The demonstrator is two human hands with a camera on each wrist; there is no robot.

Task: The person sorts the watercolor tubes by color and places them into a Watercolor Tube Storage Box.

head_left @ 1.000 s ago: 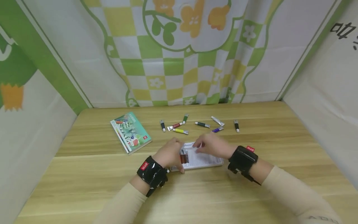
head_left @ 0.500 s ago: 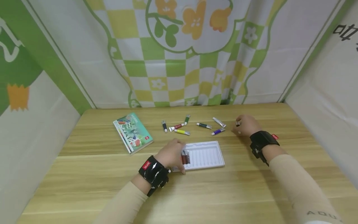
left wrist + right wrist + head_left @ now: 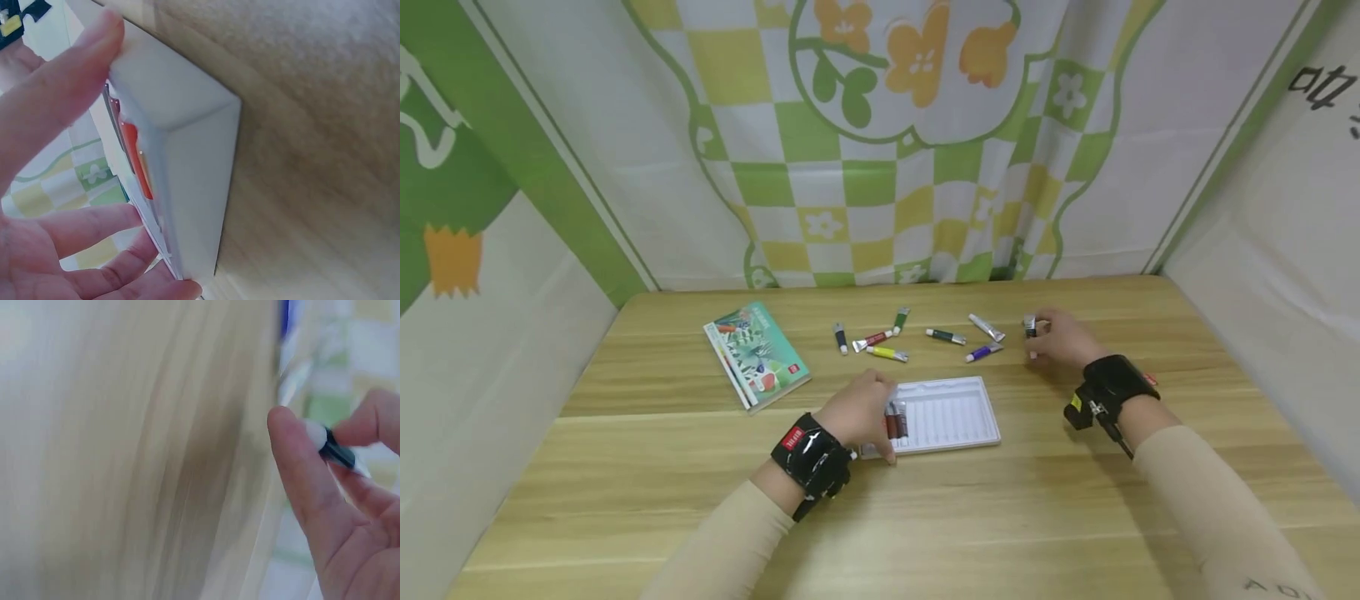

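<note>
- A wooden table (image 3: 700, 467) fills the lower half of the head view; behind it hangs a curtain (image 3: 880, 142) with green and yellow checks and orange flowers; plain white panels close off the left and right edges of the frame.
- The left hand (image 3: 859, 414) sits just left of centre in the head view, gripping the left end of a white tray (image 3: 951, 414); in the left wrist view the thumb (image 3: 56, 94) presses along the tray's (image 3: 187, 181) upper edge and the fingers curl under its lower edge, so the hand clamps the tray between them.
- Two tubes (image 3: 896, 422), one reddish-brown and one dark, lie side by side in the tray's left compartments, just beside the left hand's fingers; the left wrist view shows an orange-red strip (image 3: 134, 159) inside the tray.
- The right hand (image 3: 1060, 337) is right of centre in the head view, above and to the right of the tray and well apart from it; it pinches a small dark tube (image 3: 1030, 327); in the right wrist view, which is blurred, the thumb and a fingertip close on this dark tube (image 3: 334, 451) with its white end toward the thumb.
- Loose paint tubes lie in a row across the middle of the head view, above the tray: a black one (image 3: 840, 337), a red one (image 3: 872, 340), a yellow one (image 3: 887, 353), a green one (image 3: 900, 318), a dark green one (image 3: 943, 336), a white one (image 3: 986, 327) and a purple one (image 3: 982, 352).
- A booklet (image 3: 755, 354) with a green illustrated cover lies left of the tubes, turned at an angle.
</note>
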